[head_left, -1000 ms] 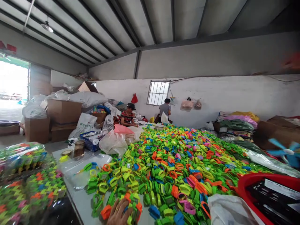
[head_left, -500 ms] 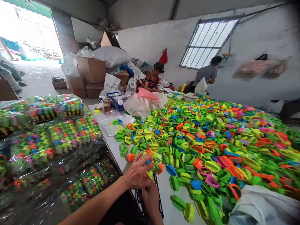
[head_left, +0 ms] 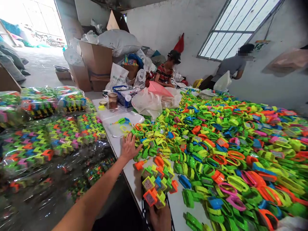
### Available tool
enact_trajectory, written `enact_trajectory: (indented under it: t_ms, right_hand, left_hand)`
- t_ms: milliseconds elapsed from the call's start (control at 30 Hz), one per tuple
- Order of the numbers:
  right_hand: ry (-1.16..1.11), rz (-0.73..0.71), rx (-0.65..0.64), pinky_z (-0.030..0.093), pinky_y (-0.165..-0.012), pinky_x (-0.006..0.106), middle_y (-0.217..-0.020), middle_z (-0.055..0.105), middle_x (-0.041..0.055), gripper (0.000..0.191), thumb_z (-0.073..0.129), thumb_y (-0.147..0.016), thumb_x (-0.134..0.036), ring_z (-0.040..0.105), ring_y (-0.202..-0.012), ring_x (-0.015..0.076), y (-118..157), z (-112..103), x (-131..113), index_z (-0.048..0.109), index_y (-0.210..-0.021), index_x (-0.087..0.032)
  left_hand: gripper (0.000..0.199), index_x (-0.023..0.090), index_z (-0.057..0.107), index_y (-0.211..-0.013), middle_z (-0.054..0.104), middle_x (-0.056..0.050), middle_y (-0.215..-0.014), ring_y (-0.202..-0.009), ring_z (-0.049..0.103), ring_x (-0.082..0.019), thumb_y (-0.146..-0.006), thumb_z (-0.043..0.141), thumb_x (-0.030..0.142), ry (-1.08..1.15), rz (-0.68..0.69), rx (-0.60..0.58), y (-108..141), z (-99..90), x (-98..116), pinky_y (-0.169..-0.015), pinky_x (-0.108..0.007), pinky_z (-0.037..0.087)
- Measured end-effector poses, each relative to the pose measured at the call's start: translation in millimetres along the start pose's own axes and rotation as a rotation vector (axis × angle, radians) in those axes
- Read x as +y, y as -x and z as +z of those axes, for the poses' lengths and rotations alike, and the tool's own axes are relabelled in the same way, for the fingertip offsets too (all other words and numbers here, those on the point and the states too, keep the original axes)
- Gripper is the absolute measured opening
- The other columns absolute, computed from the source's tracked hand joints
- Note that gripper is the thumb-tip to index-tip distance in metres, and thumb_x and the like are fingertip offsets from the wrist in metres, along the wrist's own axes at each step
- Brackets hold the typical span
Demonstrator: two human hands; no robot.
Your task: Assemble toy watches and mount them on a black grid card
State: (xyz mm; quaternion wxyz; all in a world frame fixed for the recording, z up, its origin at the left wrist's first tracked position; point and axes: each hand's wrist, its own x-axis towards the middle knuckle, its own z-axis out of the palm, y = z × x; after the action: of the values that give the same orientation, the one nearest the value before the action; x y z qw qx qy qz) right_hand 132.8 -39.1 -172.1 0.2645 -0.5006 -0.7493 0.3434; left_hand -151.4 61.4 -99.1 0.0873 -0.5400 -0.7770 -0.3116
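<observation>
My left hand (head_left: 130, 147) reaches over the table's left edge with its fingers spread, touching the near-left end of a big pile of plastic pieces (head_left: 192, 138) in green, yellow, orange, blue and pink. Nothing shows in its grasp. Low in the view, my right hand (head_left: 160, 218) is at the near end of a block of fitted-together coloured pieces (head_left: 157, 183); the block hides most of its fingers. Beneath, a black frame (head_left: 170, 208) shows in part at the table edge.
Clear bags packed with coloured pieces (head_left: 62, 134) lie at the left. On the table (head_left: 115, 141) stand a jar (head_left: 112, 100) and a blue basket (head_left: 122, 96), beside plastic bags (head_left: 154, 102). Two people (head_left: 166, 70) are at the far side, near cardboard boxes (head_left: 96, 61).
My left hand has left the block and moved forward and left to the pile, its fingers spreading. The block now shows openly above my right hand. The view has shifted slightly.
</observation>
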Motion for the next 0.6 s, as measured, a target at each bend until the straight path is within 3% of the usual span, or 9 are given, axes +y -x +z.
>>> enact_trajectory:
  t_ms: [167,367,500,600]
  right_hand:
    - [0.059,0.0,0.023,0.059,-0.077,0.034,-0.086,0.074,0.0135,0.03,0.052,-0.083,-0.04,0.071,-0.084,0.0259,4,-2,-3,0.073,-0.085,-0.019]
    - [0.034,-0.058,0.067,0.06,-0.075,0.031,-0.089,0.075,0.014,0.037,0.054,-0.083,-0.047,0.071,-0.086,0.025,-2,-9,-24,0.073,-0.09,-0.016]
    - [0.009,-0.065,0.115,0.06,-0.065,0.028,-0.083,0.076,0.0133,0.037,0.057,-0.081,-0.051,0.072,-0.079,0.025,-6,-10,-27,0.074,-0.083,-0.018]
    - [-0.035,-0.058,0.173,0.061,-0.065,0.03,-0.086,0.076,0.0135,0.037,0.061,-0.078,-0.053,0.073,-0.079,0.0274,-2,-3,-21,0.074,-0.083,-0.019]
  left_hand:
    - [0.066,0.003,0.047,-0.13,0.044,-0.028,-0.141,-0.136,0.035,-0.04,-0.084,0.055,0.05,0.099,-0.061,0.009,-9,32.3,56,-0.113,-0.056,0.025]
    - [0.066,0.001,0.041,-0.136,0.036,-0.027,-0.147,-0.14,0.029,-0.039,-0.088,0.049,0.046,0.089,-0.075,-0.206,-29,41.4,97,-0.115,-0.052,0.021]
    - [0.063,0.007,0.049,-0.131,0.046,-0.024,-0.14,-0.134,0.038,-0.037,-0.087,0.05,0.052,0.118,-0.008,-0.348,-36,23.9,91,-0.111,-0.05,0.029]
    - [0.048,0.019,0.058,-0.121,0.059,-0.014,-0.125,-0.122,0.05,-0.031,-0.084,0.055,0.049,0.138,0.06,-0.399,-49,2.8,59,-0.105,-0.043,0.038]
